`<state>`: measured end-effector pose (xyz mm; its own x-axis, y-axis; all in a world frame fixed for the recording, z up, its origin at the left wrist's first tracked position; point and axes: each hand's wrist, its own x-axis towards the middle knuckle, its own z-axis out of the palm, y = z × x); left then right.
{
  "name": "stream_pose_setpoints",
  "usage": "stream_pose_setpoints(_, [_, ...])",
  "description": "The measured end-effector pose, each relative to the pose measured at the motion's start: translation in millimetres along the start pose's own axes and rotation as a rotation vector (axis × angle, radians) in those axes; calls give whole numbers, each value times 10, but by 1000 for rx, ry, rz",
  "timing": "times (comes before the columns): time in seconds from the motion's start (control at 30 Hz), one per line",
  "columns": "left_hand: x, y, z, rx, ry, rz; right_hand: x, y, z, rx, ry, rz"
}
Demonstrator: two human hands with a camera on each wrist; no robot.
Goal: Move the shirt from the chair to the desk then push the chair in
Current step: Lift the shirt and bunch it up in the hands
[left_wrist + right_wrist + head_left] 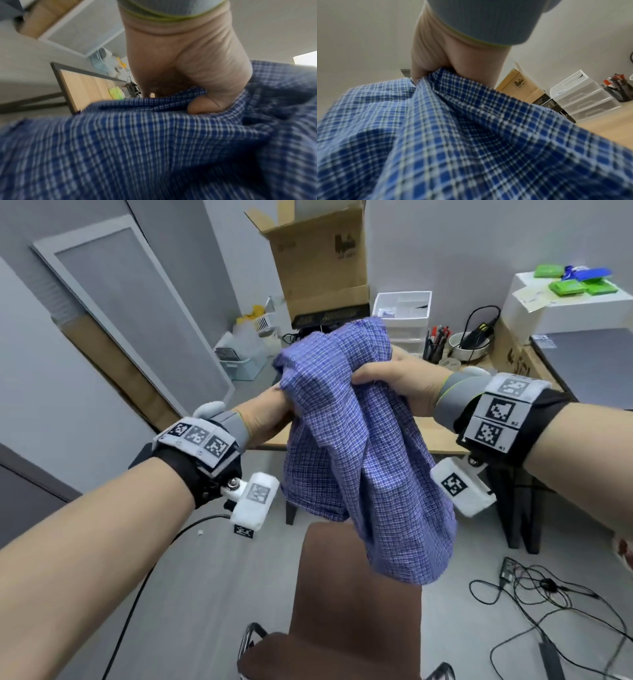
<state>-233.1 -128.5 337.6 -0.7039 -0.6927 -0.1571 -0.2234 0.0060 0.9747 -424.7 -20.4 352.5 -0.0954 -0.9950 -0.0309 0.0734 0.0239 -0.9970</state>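
A blue checked shirt [356, 446] hangs bunched in the air between both hands, above the brown chair [356, 594] and in front of the wooden desk [435, 436]. My left hand [270, 416] grips its left side, fingers buried in the cloth. My right hand [394, 381] clutches the upper right part, fingers curled over the fabric. The left wrist view shows my left hand [197, 81] pinching a fold of the shirt [154, 148]. In the right wrist view my right hand [436, 60] holds the shirt [471, 135] from above. The shirt's lower end dangles just over the chair's backrest.
On the desk stand an open cardboard box [318, 261], a white drawer unit [404, 316], a pen cup [435, 344], a bowl [469, 344] and a grey laptop [589, 354]. Cables [555, 594] lie on the floor at right. A white-framed panel [126, 313] leans on the left wall.
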Motion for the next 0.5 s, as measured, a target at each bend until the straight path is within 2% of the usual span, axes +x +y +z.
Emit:
stream_pose_setpoints(0.07, [-60, 101, 36, -99, -87, -29, 37, -37, -7, 25, 39, -25])
stream_pose_setpoints(0.2, [-114, 99, 83, -113, -239, -41, 110, -22, 4, 100, 158, -68])
stream_pose_setpoints(0.3, [-110, 17, 196, 33, -300, -39, 160, 25, 69, 164, 270, -106])
stream_pose_setpoints(0.37, [-54, -65, 309, 182, -224, 32, 181, 24, 140, 181, 293, -131])
stream_pose_setpoints(0.43, [31, -151, 392, 191, -114, 61, 192, 1, 204, 163, 244, -147])
stream_pose_setpoints(0.5, [117, -241, 422, 141, -63, -2, 207, -24, 221, 132, 177, -126])
